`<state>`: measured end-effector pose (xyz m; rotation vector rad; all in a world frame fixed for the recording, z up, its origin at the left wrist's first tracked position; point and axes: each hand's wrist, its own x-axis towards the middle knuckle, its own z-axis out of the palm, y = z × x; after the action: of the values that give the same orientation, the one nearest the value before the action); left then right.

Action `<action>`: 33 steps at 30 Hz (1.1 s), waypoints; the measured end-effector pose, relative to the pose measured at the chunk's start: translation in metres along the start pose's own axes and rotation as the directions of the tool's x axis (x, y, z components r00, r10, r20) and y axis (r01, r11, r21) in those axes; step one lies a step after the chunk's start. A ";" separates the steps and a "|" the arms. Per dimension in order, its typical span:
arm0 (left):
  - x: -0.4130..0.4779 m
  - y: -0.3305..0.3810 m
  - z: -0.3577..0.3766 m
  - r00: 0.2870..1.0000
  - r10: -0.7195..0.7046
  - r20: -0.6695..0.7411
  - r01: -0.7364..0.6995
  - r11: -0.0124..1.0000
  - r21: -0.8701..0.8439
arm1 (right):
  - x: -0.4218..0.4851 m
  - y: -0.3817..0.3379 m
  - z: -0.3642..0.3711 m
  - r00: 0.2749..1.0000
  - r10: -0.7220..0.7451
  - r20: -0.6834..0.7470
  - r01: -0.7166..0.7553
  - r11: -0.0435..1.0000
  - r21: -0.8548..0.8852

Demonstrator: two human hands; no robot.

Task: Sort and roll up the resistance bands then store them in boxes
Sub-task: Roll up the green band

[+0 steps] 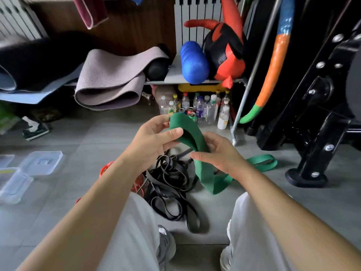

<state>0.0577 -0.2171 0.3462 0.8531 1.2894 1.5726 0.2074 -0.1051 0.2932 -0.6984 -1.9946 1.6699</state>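
Note:
A wide green resistance band [203, 169] is held up in front of me, its top end folded into a loop. My left hand [154, 139] pinches that folded top between thumb and fingers. Just below, my right hand [216, 151] grips the band, thumb across its front. The rest of the green band hangs to the floor and trails right. Beneath my hands, black bands [170, 184] lie in a tangled pile, with an orange-red band [136, 182] at its left edge. Clear plastic boxes [13, 184] and a lid [42, 162] sit on the floor at the far left.
I sit on a grey tiled floor, knees either side of the pile. Ahead is a low shelf with yoga mats [109, 79], a blue foam roller [193, 62] and several bottles [201, 109] beneath. A black machine frame [312, 122] stands at right.

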 end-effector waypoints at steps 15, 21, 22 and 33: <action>-0.009 -0.044 0.006 0.980 -0.062 0.191 -0.176 0.184 0.967 | -0.014 0.011 -0.009 0.989 0.135 0.063 -0.065 0.768 -0.637; 0.003 -0.051 0.008 0.973 -0.166 0.159 -0.086 0.381 0.921 | -0.014 0.018 -0.011 0.994 0.065 0.091 -0.031 0.942 -0.333; 0.003 -0.049 0.009 0.974 -0.169 0.154 -0.065 0.440 0.896 | -0.015 0.019 -0.012 0.993 0.076 0.090 -0.049 0.962 -0.270; 0.006 -0.027 0.021 0.995 -0.060 0.082 0.021 0.912 0.410 | -0.019 0.013 -0.037 0.995 0.076 0.065 -0.068 0.991 -0.115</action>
<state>0.0808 -0.2029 0.3239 1.1352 1.5862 1.2296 0.2465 -0.0867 0.2866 -0.7706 -2.1496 1.6536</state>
